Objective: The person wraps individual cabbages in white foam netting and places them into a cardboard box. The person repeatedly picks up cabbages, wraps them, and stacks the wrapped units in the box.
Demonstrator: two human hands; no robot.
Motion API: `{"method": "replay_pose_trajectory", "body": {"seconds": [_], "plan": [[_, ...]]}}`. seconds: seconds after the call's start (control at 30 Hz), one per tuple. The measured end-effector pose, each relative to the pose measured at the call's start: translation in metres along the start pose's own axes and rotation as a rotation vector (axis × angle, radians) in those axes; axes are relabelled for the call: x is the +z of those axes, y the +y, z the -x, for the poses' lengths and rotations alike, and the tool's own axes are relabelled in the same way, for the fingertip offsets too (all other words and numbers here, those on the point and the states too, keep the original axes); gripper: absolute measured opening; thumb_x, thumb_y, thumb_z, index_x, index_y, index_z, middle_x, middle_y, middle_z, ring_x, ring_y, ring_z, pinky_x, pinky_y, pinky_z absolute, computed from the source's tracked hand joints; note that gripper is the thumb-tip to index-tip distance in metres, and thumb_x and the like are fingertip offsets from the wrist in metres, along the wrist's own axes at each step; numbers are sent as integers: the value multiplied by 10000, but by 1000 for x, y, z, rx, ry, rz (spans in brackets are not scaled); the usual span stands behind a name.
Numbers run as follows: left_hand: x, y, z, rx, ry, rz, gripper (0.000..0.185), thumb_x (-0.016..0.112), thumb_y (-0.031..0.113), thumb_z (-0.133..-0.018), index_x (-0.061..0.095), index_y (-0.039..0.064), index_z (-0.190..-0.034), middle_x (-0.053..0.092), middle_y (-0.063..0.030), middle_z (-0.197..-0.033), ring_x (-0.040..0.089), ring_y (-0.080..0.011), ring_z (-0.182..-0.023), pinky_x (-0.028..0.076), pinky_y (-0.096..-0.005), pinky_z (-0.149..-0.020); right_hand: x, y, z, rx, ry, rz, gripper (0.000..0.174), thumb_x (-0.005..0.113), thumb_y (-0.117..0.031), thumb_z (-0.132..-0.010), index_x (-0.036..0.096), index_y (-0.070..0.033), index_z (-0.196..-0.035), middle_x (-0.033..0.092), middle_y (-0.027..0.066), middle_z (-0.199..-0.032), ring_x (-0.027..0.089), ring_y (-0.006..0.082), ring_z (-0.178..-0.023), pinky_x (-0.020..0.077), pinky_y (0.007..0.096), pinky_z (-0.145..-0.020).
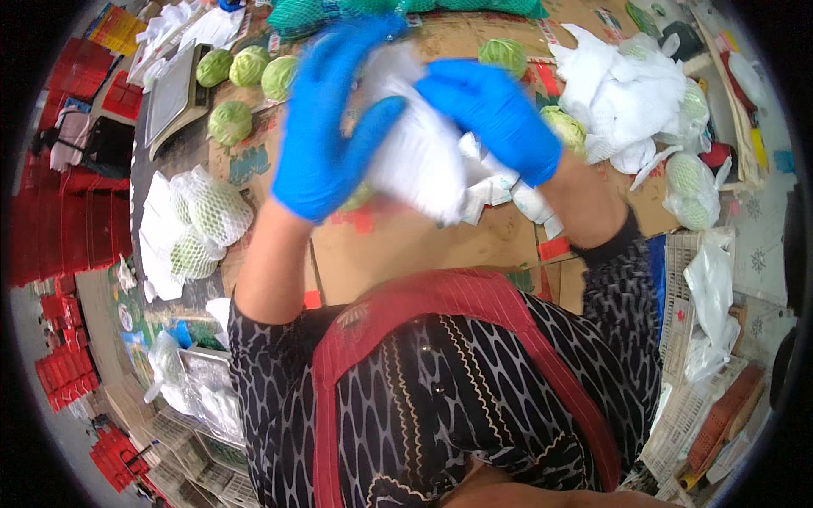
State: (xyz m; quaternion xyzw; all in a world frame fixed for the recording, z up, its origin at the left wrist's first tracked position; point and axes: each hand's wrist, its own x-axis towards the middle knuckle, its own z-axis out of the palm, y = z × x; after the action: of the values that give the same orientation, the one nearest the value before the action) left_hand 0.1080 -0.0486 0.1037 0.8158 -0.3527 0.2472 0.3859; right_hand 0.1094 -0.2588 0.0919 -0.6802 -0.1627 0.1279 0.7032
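Both of my hands wear blue gloves and are raised over the cardboard-covered table (pixel 419 247). Between them hangs a white, blurred sleeve (pixel 419 159), probably foam netting. My right hand (pixel 495 117) has its fingers curled onto the sleeve's upper right edge. My left hand (pixel 330 127) is spread, thumb and fingers wide apart, with the thumb in front of the sleeve. Under the hands, a green cabbage (pixel 357 198) is mostly hidden. Small white packets or rolls (pixel 492 189) lie below my right hand. Another cabbage (pixel 565 130) sits just beyond my right wrist.
Several bare cabbages (pixel 230 122) stand at the upper left, near a scale (pixel 174 95). Netted cabbages (pixel 216 206) lie on the left. White netting is piled (pixel 625 95) at the right, by bagged cabbages (pixel 689 190). Green mesh sacks (pixel 406 7) line the far edge. Red crates (pixel 70 228) stand leftward.
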Motion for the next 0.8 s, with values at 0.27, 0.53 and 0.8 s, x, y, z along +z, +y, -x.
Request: {"method": "replay_pose_trajectory", "body": {"seconds": [0.27, 0.53, 0.8], "plan": [[5, -34, 101, -491, 417, 291, 100, 603, 39, -864, 652, -16, -931, 556, -113, -1017, 531, -228, -985, 411, -336, -951, 145, 71, -9, -159, 247, -431, 329, 506, -133, -977, 505, -72, -1300, 606, 42, -1061, 583, 116, -928, 505, 264, -785], [6, -38, 134, -601, 448, 436, 139, 534, 59, -942, 613, -29, -869, 615, -52, -845, 569, -127, -844, 338, -390, -1104, 113, 79, 8, 406, -15, 17, 255, 543, -209, -972, 617, -38, -1146, 623, 26, -1051, 542, 112, -993, 445, 289, -893], [-18, -13, 119, -837, 665, 1322, 284, 457, 347, -1008, 576, 101, -928, 614, -23, -829, 584, -120, -751, 482, -278, -666, 113, 80, -3, 68, 236, -870, 215, 542, -300, -978, 579, -90, -996, 613, 45, -940, 601, 127, -878, 500, 286, -774]]}}
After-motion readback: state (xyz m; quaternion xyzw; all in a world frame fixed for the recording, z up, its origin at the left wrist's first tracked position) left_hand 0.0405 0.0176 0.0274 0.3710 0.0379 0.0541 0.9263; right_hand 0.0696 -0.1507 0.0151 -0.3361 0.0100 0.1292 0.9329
